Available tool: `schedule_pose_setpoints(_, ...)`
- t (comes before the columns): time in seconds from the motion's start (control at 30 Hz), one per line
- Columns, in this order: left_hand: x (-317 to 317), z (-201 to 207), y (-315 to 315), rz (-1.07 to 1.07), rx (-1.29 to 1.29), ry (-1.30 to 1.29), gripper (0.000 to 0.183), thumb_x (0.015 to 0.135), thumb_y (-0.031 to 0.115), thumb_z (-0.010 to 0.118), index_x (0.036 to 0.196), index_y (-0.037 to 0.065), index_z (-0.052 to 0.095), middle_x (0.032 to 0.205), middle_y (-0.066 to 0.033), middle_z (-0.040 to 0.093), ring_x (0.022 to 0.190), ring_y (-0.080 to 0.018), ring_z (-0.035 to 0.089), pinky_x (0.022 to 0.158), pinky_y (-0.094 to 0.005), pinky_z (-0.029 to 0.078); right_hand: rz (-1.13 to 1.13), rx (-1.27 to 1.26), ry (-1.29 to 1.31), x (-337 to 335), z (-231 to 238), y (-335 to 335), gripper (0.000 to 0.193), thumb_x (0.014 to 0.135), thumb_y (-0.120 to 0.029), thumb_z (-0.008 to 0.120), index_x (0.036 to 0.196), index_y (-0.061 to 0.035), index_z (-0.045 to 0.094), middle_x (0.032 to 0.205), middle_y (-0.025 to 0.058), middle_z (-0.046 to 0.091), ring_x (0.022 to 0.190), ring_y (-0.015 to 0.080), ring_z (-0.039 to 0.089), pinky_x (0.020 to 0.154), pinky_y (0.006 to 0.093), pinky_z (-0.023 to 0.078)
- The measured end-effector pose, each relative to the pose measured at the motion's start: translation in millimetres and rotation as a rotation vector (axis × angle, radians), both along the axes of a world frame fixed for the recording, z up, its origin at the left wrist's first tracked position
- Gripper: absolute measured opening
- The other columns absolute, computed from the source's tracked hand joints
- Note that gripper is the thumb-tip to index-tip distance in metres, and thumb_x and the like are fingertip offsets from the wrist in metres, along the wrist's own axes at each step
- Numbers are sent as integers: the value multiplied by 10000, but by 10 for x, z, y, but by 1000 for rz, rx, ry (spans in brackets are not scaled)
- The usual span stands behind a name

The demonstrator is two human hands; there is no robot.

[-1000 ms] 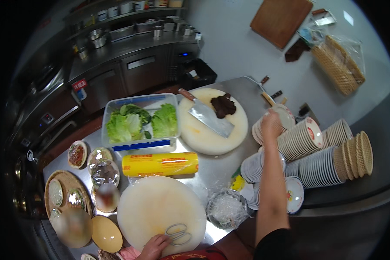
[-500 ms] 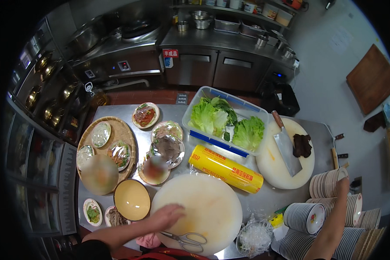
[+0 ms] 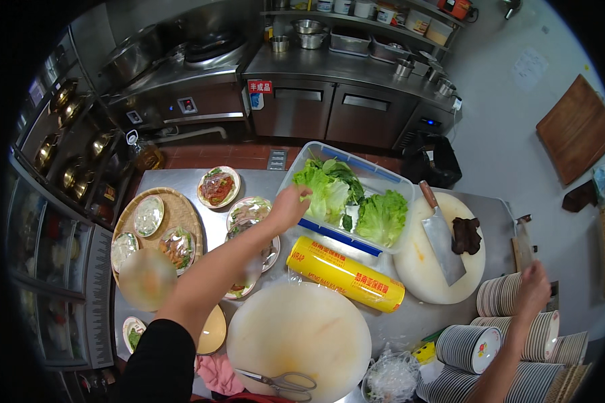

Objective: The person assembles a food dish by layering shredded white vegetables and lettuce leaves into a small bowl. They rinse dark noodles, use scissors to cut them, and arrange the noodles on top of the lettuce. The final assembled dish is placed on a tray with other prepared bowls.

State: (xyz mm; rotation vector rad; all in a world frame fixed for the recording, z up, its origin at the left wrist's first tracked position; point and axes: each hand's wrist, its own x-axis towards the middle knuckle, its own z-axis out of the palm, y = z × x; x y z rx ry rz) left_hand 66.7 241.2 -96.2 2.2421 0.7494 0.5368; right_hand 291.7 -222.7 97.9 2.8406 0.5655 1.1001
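Note:
My left hand (image 3: 289, 207) reaches over the near left corner of a clear plastic bin (image 3: 408, 228), fingers stretched toward the green lettuce leaves (image 3: 326, 195) inside. Its fingertips are at the edge of the leaves; whether they touch is unclear. At the far right my right hand (image 3: 533, 285) is closed on a pale plate (image 3: 525, 240), seen nearly edge-on above a stack of plates (image 3: 499, 295). In front of me lies a round white cutting board (image 3: 299, 336), with grey-handled scissors (image 3: 286, 383) on its near edge.
A yellow roll of plastic wrap (image 3: 346, 274) lies behind the board. A cleaver (image 3: 444, 242) and dark meat pieces (image 3: 466, 236) rest on a second round board (image 3: 444, 292). Wrapped dishes (image 3: 218, 187) and a woven tray (image 3: 189, 221) stand left; crumpled clear film (image 3: 390, 377) lies near right.
My left hand has moved from over the near cutting board forward to the lettuce bin. My right hand has raised a plate from the stack. The view has shifted slightly.

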Motion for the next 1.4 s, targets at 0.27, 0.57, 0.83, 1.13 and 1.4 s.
schedule_pose_setpoints(0.27, 756, -225, 181, -44, 71, -69, 210, 768, 46, 599, 968, 40, 660, 961, -181, 641, 900, -345, 621, 803, -408, 496, 1025, -106, 445, -2236, -1110, 845, 218, 696, -72, 662, 914, -90, 666, 865, 62, 680, 650, 186, 633, 528, 290, 489)
schedule_pose_setpoints(0.57, 1661, -669, -640, -201, -329, 639, 220, 723, 140, 634, 891, 12, 696, 1015, -205, 659, 960, -318, 644, 807, -381, 515, 1220, 68, 780, -2880, -1791, 830, 387, 735, -57, 653, 1119, -34, 614, 1123, 175, 592, 830, 283, 608, 682, 373, 505)
schedule_pose_setpoints(0.83, 1853, -817, -759, 73, -315, 493, 237, 770, 125, 613, 969, 18, 685, 1068, -208, 647, 1033, -342, 618, 846, -394, 509, 1060, 134, 1067, -2832, -1947, 626, 415, 751, -44, 644, 1163, -72, 606, 1153, 184, 586, 966, 312, 618, 782, 370, 518)
schedule_pose_setpoints(1.13, 1562, -103, -587, -60, -1209, -145, 31, 817, 82, 530, 840, 102, 523, 823, -45, 566, 739, -218, 583, 697, -354, 508, 486, 857, 1040, -1466, -1681, 1217, 194, 905, -140, 569, 1051, -25, 623, 949, 81, 645, 775, 178, 623, 661, 270, 500)
schedule_pose_setpoints(1.4, 927, 150, -502, -133, -1445, -444, 424, 866, 52, 452, 1281, 77, 369, 1215, -107, 513, 1102, -242, 552, 921, -417, 483, 292, 1378, 1622, -782, -1430, 2061, 554, 898, -323, 619, 1334, -66, 393, 1293, 136, 446, 1086, 215, 515, 786, 366, 491)
